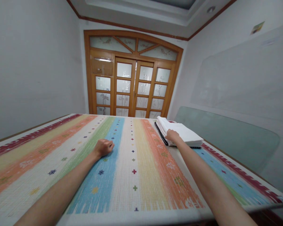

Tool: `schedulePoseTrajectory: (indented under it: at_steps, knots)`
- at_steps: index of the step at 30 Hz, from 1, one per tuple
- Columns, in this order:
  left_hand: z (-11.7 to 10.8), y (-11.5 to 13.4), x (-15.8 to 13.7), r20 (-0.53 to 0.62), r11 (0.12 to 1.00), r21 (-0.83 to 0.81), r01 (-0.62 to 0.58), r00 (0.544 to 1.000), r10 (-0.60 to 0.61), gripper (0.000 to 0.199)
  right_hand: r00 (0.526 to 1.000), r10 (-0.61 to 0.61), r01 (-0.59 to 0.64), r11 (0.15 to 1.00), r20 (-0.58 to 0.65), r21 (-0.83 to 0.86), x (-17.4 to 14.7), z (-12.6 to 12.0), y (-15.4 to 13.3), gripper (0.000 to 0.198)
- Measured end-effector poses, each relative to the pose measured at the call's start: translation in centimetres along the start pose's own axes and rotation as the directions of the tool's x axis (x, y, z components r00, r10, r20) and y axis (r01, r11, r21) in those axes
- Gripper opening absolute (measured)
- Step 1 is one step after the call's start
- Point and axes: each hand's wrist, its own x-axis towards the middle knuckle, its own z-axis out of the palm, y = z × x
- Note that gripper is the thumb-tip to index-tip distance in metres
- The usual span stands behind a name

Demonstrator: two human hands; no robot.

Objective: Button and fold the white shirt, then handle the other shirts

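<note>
My left hand [104, 147] rests as a loose fist on the striped tablecloth [124, 188], over its blue stripe. Nothing shows in its curled fingers. My right hand [172, 135] is at the left edge of a stack of folded white cloths [185, 133] on the right side of the table. Its fingers are closed on the edge of the white cloth, and the fingertips are partly hidden. Beneath the white layers a dark edge [160, 133] shows along the left and front of the stack.
A pale green glass panel [226, 138] stands behind the table's right side, against the wall. Wooden doors with frosted panes [134, 88] are beyond the far edge. White walls [37, 62] flank the table.
</note>
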Motion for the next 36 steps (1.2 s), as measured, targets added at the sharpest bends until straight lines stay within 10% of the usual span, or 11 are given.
schedulePoseTrajectory:
  at_steps: [16, 30, 36]
  knots:
    - [0.1, 0.1, -0.2, 0.044, 0.999, 0.040, -0.008, 0.999, 0.007, 0.037, 0.989, 0.060, -0.063, 0.998, -0.137, -0.017, -0.9, -2.8, 1.4, 0.031]
    - [-0.8, 1.3, 0.2, 0.195, 0.971, -0.135, 0.199, 0.966, -0.171, 0.029, 0.931, -0.043, 0.044, 0.999, -0.362, -0.008, -0.2, -15.6, 0.1, 0.032]
    - [-1.0, 3.3, 1.0, 0.274, 0.933, -0.229, 0.278, 0.938, -0.212, 0.030, 0.941, -0.203, 0.297, 0.880, -0.272, 0.370, -0.9, -20.2, -2.7, 0.019]
